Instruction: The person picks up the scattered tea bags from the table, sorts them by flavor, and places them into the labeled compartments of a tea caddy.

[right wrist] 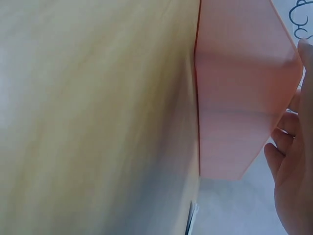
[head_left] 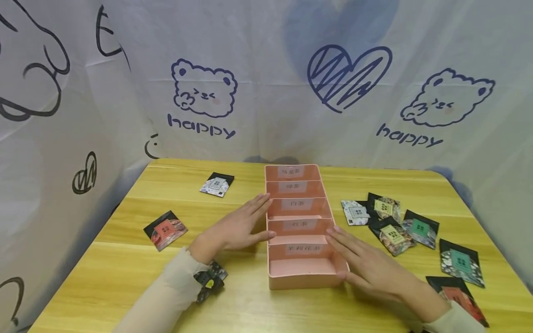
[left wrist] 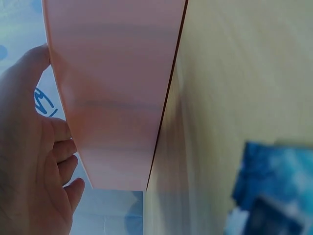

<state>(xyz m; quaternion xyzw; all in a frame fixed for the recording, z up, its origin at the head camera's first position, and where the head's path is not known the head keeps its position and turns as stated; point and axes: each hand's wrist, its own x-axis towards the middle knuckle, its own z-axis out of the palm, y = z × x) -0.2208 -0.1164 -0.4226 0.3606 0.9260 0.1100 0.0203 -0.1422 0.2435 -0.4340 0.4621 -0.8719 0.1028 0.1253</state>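
Note:
A pink divided box point(head_left: 306, 281) stands on the table, its row of compartments running away from me, each with a white label on its divider. My left hand point(head_left: 239, 225) touches the box's left rim, thumb and fingers spread and fairly straight. On the opposite side, my right hand point(head_left: 370, 263) rests its fingertips and thumb against the right rim. In the left wrist view, the thumb and fingers of the left hand point(left wrist: 41, 161) meet the upper edge of the box wall point(left wrist: 112, 88). The right wrist view has the right hand point(right wrist: 293, 171) along the other wall point(right wrist: 239, 112).
Left of the box lie a white-and-black packet point(head_left: 217, 184) and a red-and-black packet point(head_left: 165, 230). Several packets, among them a green one point(head_left: 461, 262) and a red one point(head_left: 458, 298), are spread on the right. A printed cloth point(head_left: 266, 115) hangs behind the wood-grained table point(head_left: 241, 310).

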